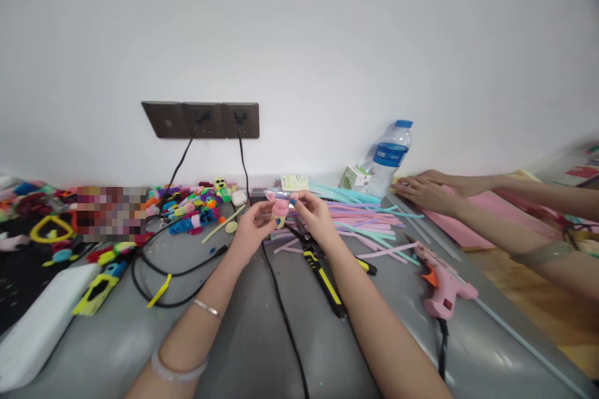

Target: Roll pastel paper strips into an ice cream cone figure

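Note:
A small pink and pale-yellow fuzzy figure (280, 208), seemingly made of pipe cleaners, is held up over the middle of the table. My left hand (253, 229) pinches it from the left side. On the other side, the fingers of my right hand (314, 216) are closed at its upper right part, near a small pink piece. My fingers hide some of the figure. Pliers (322, 274) with yellow and black handles lie below my right hand. Behind it spread several pastel pipe cleaners (360, 215) in pink, purple and aqua.
A pink glue gun (442, 290) lies at the right, its cord running forward. A water bottle (390, 156) leans by the wall near a small box (355, 177). Another person's hands (433, 190) rest on pink sheets (461, 215). Black cables (281, 299), colourful fuzzy figures (196, 221) and a white case (47, 324) occupy the left.

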Demonstrator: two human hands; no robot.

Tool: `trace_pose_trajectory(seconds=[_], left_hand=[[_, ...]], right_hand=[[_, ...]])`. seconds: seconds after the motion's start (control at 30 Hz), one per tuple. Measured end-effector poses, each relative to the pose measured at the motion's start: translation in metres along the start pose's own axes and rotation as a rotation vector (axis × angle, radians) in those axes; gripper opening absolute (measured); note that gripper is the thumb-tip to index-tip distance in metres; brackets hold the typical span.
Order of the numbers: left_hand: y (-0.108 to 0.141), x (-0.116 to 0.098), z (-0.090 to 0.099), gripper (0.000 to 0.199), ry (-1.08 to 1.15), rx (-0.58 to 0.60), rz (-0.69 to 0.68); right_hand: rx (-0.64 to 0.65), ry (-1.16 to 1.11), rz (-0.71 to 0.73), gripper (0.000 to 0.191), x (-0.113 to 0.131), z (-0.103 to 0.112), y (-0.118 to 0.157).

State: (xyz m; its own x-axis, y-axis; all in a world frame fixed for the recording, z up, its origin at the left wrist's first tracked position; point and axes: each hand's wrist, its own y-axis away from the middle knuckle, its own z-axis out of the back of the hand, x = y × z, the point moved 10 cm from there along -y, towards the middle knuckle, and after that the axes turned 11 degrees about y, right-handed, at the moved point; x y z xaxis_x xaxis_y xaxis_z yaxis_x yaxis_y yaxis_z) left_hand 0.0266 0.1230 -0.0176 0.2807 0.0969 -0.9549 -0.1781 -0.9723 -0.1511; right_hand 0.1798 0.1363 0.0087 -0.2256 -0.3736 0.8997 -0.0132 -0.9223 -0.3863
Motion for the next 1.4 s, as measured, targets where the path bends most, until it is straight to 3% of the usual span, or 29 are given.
trace_pose_trajectory(seconds=[0.2, 0.37, 0.6, 0.7, 0.93, 1.07, 1.4], left_hand=[[-0.002, 0.001, 0.003, 0.052, 0.006, -0.01, -0.009], [-0.003, -0.008, 0.007, 0.036, -0.089, -0.034, -0.114], [0.011, -0.059, 0.01, 0.019, -0.549, -0.121, -0.491], [0.016, -0.068, 0.007, 0.023, -0.677, -0.135, -0.563], [0.017, -0.069, 0.007, 0.022, -0.771, -0.194, -0.576], [0.016, -0.064, 0.009, 0.025, -0.758, -0.201, -0.553], [0.015, -0.058, 0.008, 0.029, -0.767, -0.189, -0.49]], right_hand=[[-0.018, 0.111, 0.054, 0.032, 0.004, 0.005, 0.0], [-0.013, 0.035, 0.056, 0.032, 0.0, 0.002, -0.001], [-0.025, -0.091, 0.0, 0.042, -0.006, 0.001, -0.002], [0.004, -0.097, -0.015, 0.044, -0.003, -0.001, -0.001], [0.194, -0.155, -0.125, 0.053, -0.004, -0.023, 0.007], [0.299, -0.211, -0.178, 0.045, -0.003, -0.035, 0.013], [0.28, -0.283, -0.219, 0.034, -0.004, -0.036, 0.014]])
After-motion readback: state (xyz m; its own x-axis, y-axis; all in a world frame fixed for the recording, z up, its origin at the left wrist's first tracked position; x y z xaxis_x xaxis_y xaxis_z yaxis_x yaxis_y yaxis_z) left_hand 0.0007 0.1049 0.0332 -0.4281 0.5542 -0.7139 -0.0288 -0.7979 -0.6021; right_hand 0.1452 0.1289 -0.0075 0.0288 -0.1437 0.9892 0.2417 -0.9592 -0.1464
